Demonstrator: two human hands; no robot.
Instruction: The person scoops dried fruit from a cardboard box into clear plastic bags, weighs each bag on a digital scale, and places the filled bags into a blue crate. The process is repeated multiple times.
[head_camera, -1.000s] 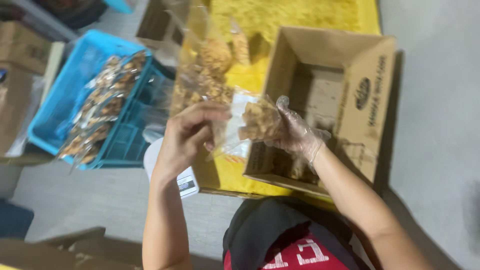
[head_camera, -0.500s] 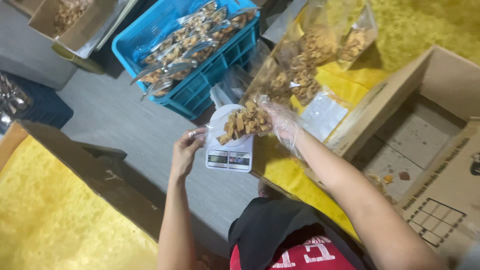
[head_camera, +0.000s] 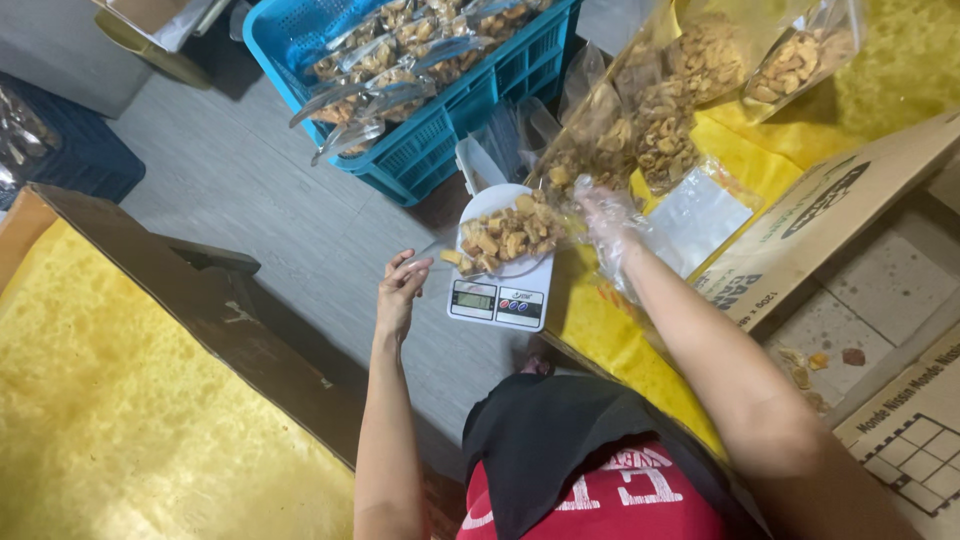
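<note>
Scale: one white digital kitchen scale (head_camera: 500, 285) on the grey floor (head_camera: 260, 190), near the table edge.
Snack bag: one clear bag of fried golden pieces (head_camera: 505, 235) lying on the scale platform.
Left hand: bare left hand (head_camera: 400, 290), fingers loosely curled and spread, holding nothing, just left of the scale.
Right hand: right hand (head_camera: 605, 215) in a clear plastic glove, fingers closed on the right end of the snack bag.
Large bags: two big clear bags of the same snack (head_camera: 690, 80) on the table, far right (the smaller one lies at the far edge).
Crate: one blue plastic crate (head_camera: 440, 130) of filled packets, far centre.
Boxes: one open cardboard box (head_camera: 830, 230) at right; one cardboard panel (head_camera: 180, 290) at left.
Table: covered in yellow cloth (head_camera: 600, 330).
Room: grey floor, yellow sheet (head_camera: 120, 430) near left.
</note>
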